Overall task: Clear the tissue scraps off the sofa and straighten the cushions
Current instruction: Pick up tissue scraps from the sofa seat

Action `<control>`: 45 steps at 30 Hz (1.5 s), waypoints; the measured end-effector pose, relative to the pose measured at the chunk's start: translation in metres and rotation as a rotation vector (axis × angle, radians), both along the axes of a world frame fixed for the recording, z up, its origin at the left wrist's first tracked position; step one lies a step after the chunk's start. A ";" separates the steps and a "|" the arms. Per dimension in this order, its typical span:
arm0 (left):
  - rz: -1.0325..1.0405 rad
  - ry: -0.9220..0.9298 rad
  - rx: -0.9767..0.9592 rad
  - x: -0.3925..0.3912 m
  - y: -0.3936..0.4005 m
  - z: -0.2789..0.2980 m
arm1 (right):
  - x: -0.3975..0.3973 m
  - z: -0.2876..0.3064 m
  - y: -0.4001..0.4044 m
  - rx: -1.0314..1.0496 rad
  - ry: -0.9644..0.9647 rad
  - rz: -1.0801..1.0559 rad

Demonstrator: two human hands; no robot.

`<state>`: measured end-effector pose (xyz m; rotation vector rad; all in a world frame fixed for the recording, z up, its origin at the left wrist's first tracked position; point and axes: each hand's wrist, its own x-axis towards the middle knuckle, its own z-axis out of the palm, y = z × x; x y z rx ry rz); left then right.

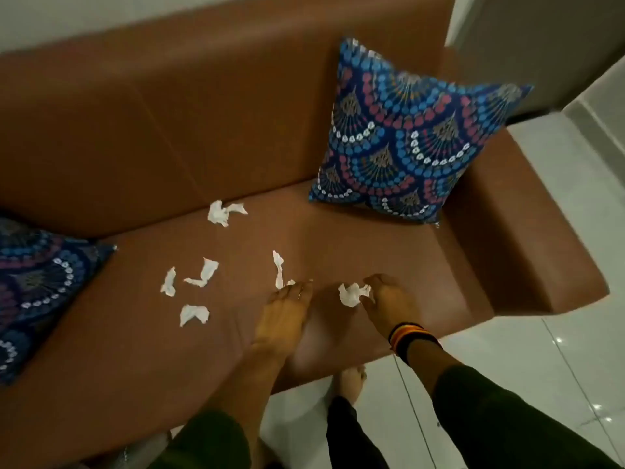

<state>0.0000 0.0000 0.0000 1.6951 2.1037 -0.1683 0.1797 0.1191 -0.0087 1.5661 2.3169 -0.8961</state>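
Note:
Several white tissue scraps lie on the seat of a brown sofa (338, 231). My right hand (389, 301) pinches a crumpled scrap (351, 293) near the seat's front. My left hand (285, 309) lies flat on the seat, its fingertips touching the lower end of a long thin scrap (278, 269). More scraps lie to the left (203, 273), (168, 282), (193, 313), and one sits by the backrest (221, 213). A blue patterned cushion (409, 137) leans in the right corner. A second matching cushion (37, 292) lies flat at the left edge.
The sofa's right armrest (527, 238) juts out beside the upright cushion. White glossy floor tiles (524, 367) lie right of and below the sofa. My foot (351, 380) stands on the floor by the seat's front edge. A wall corner (527, 38) rises behind the armrest.

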 end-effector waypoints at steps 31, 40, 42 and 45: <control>0.879 -0.160 0.205 -0.118 -0.034 -0.059 | -0.155 -0.062 0.030 -0.189 0.159 0.222; 0.926 -0.040 0.033 -0.192 -0.027 -0.101 | -0.204 -0.090 0.004 -0.128 -0.130 0.533; 0.899 -0.008 0.053 -0.188 -0.026 -0.102 | -0.201 -0.089 -0.004 -0.055 -0.145 0.501; 0.771 -0.006 0.085 -0.191 -0.034 -0.096 | -0.203 -0.083 -0.021 -0.019 -0.123 0.367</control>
